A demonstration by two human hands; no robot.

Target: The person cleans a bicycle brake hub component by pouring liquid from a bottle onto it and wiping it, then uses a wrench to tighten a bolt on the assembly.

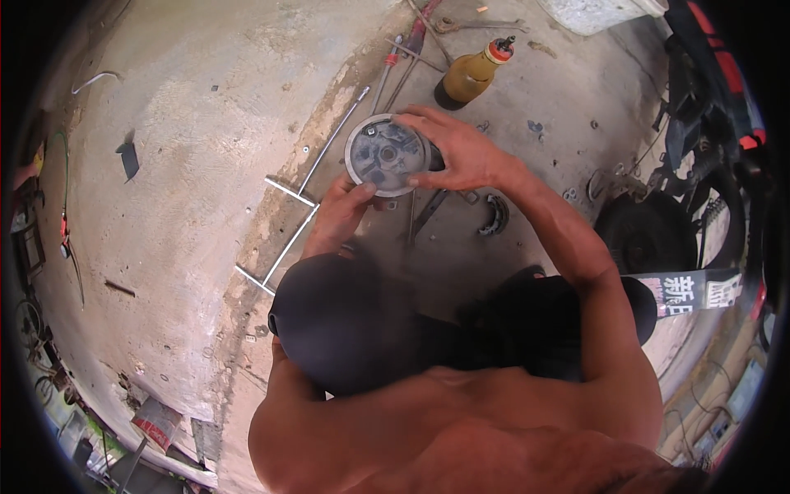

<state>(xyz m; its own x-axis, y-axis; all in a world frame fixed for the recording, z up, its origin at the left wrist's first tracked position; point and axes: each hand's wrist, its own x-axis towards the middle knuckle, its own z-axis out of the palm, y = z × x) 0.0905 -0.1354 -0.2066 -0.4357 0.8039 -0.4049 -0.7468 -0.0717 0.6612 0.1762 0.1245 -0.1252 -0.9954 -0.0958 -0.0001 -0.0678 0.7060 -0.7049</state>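
A round grey metal brake plate (pixel 388 155) with a central hole and a pale rim is held up in front of me. My left hand (pixel 339 216) grips its lower left edge, the thumb lying on the rim. On the right side, my right hand (pixel 462 152) is curled round the plate, fingers at the upper rim and thumb near the lower edge. The underside of the plate is hidden. Just beyond it on the floor stands a bottle (pixel 473 76) of dark yellow liquid with a red and black top. A dark curved brake shoe (pixel 494 216) lies to the right.
Two T-handle wrenches (pixel 333 140) (pixel 288 247) lie left of my hands. Farther off are a red-handled screwdriver (pixel 388 70) and a spanner (pixel 485 26). A motorcycle wheel (pixel 650 230) stands at the right. A white container (pixel 597 12) sits at the far edge.
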